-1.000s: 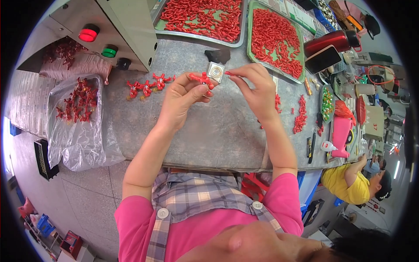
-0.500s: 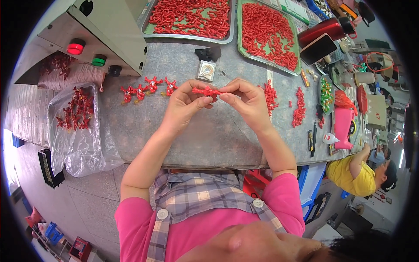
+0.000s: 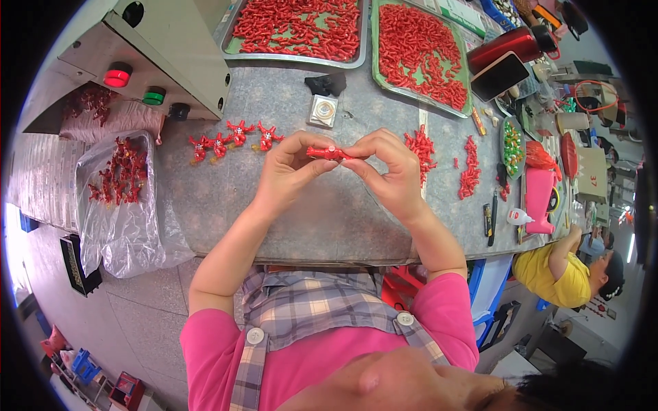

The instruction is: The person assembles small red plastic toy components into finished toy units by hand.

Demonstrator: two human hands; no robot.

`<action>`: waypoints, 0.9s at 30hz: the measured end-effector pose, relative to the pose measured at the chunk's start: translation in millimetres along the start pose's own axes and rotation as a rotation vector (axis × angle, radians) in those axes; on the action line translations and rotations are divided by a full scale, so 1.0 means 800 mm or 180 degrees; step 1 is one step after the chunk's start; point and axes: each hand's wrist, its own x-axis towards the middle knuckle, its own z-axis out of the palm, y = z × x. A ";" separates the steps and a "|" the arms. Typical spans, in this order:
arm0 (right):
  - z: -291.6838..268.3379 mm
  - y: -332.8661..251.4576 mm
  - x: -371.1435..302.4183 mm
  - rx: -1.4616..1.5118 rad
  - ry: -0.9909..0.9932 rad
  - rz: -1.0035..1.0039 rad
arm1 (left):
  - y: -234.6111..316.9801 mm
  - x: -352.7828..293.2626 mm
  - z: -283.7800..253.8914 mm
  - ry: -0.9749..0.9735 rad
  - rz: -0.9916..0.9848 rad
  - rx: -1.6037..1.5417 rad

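Between my two hands, above the middle of the grey table, is a small red figurine (image 3: 327,152) with a pale spot on top. My left hand (image 3: 284,168) pinches its left end between thumb and fingers. From the other side, the thumb and fingertips of my right hand (image 3: 387,164) are closed on its right end. Beyond my left hand stand several assembled red figurines (image 3: 240,131). Past my right hand lies a pile of small red parts (image 3: 421,148), with a second red pile (image 3: 469,168) farther right.
Two trays of red pieces, one metal (image 3: 297,61) and one green-lined (image 3: 419,101), stand at the back. A small white box (image 3: 322,111) sits ahead of my hands. At left are a machine with buttons (image 3: 154,95) and a clear plastic bag (image 3: 130,236). A glue bottle (image 3: 519,217) lies right.
The red figurine has turned in my fingers, so its pale spot now faces up. Both hands have shifted only slightly and keep their pinch.
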 end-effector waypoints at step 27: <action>-0.008 0.011 -0.047 -0.0406 0.0054 -0.0730 | 0.012 -0.005 0.010 -0.0591 0.0907 0.1996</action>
